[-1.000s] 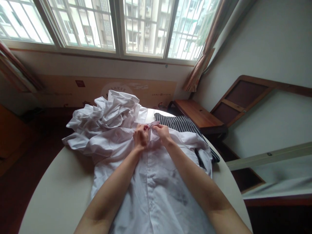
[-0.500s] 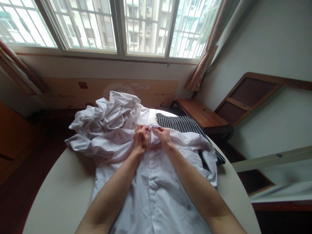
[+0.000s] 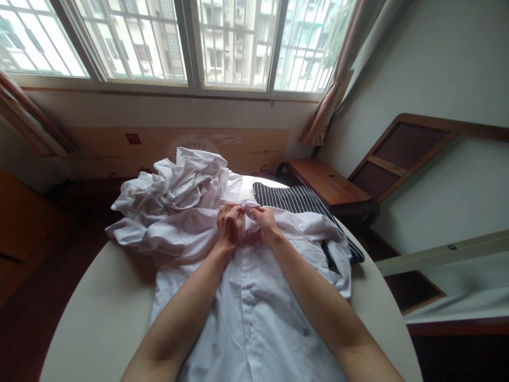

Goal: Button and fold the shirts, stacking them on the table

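A white shirt (image 3: 222,318) lies spread on the round table, its collar end away from me. At the top of its front placket, my left hand (image 3: 230,224) pinches the collar fabric. Right beside it my right hand (image 3: 263,218) grips the other side of the collar between thumb and fingers. The fingertips of both hands nearly meet, and any button between them is too small to make out. Crumpled white cloth (image 3: 191,180) is heaped beyond the left side of the shirt. Black-and-white striped fabric (image 3: 294,197) lies behind and partly under the shirt's right side.
The white round table (image 3: 95,318) has its curved edge at left and right. Beyond it on the right stands a brown wooden bench (image 3: 330,183). A barred window (image 3: 234,48) with curtains (image 3: 322,119) spans the far wall.
Both hands stay at the collar, with their fingertips slightly closer together. The whole view has shifted a little.
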Tool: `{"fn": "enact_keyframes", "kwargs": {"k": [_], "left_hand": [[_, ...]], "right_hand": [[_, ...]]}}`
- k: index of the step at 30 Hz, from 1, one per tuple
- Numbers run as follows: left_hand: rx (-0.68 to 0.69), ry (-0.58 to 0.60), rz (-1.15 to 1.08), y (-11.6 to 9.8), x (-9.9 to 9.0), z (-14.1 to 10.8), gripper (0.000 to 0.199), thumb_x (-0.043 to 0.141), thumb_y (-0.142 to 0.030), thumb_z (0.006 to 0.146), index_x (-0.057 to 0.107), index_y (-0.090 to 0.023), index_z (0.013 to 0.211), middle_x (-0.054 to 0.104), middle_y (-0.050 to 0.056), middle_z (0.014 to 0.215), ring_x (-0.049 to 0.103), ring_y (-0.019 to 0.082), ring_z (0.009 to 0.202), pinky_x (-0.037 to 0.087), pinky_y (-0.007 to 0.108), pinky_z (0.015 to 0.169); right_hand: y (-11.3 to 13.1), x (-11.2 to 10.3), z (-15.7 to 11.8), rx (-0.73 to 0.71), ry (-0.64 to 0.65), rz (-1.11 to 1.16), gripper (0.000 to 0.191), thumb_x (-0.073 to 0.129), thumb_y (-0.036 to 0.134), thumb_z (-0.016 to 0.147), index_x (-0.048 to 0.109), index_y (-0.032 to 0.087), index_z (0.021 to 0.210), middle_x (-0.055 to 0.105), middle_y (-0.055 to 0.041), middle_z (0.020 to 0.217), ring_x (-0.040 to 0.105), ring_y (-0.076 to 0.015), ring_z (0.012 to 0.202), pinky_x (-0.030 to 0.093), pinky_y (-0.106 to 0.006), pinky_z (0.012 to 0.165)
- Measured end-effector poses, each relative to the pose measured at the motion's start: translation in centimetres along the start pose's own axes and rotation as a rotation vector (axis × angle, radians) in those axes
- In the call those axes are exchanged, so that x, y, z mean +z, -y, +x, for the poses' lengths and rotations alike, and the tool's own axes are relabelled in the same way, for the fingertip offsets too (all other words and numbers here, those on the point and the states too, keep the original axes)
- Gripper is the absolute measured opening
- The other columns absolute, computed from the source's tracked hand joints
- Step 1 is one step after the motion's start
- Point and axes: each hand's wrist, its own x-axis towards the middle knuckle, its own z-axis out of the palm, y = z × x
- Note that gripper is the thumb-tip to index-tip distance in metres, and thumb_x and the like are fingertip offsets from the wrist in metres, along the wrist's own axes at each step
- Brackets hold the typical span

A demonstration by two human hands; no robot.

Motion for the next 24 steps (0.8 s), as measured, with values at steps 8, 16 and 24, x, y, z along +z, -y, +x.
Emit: {"fn": "enact_keyframes", "kwargs": {"k": [8,16,24], "left_hand": [[0.022,-0.027,-0.012,0.2,-0.1,0.0,0.010,0.060,-0.023,0.084,0.069,-0.021,0.080,0.065,0.004,0.086,0.054,0.021,0.083,0.041,0.033,0.083],[0.013,0.013,-0.060,0.5,-0.3,0.1,0.013,0.058,-0.024,0.086,0.070,-0.022,0.081,0.069,0.004,0.088,0.055,0.021,0.088,0.041,0.033,0.085],[0.025,0.025,-0.149,0.9,0.1,0.1,0.012,0.059,-0.026,0.085,0.070,-0.021,0.082,0.071,0.004,0.087,0.058,0.019,0.083,0.044,0.033,0.083]], "right_hand": [[0.6,-0.6,0.3,0.129,0.061,-0.019,0.010,0.060,0.024,0.065,0.067,0.016,0.063,0.066,-0.0013,0.064,0.058,-0.0136,0.063,0.047,-0.026,0.065],[0.6,-1.0,-0.2,0.069,0.242,0.001,0.018,0.066,0.014,0.054,0.071,0.015,0.072,0.067,-0.0005,0.068,0.055,-0.0101,0.060,0.043,-0.023,0.060],[0.2,-1.2,-0.2,0.025,0.235,0.047,0.027,0.080,0.026,0.050,0.072,0.015,0.074,0.068,-0.0008,0.069,0.057,-0.0108,0.062,0.046,-0.026,0.066]]}}
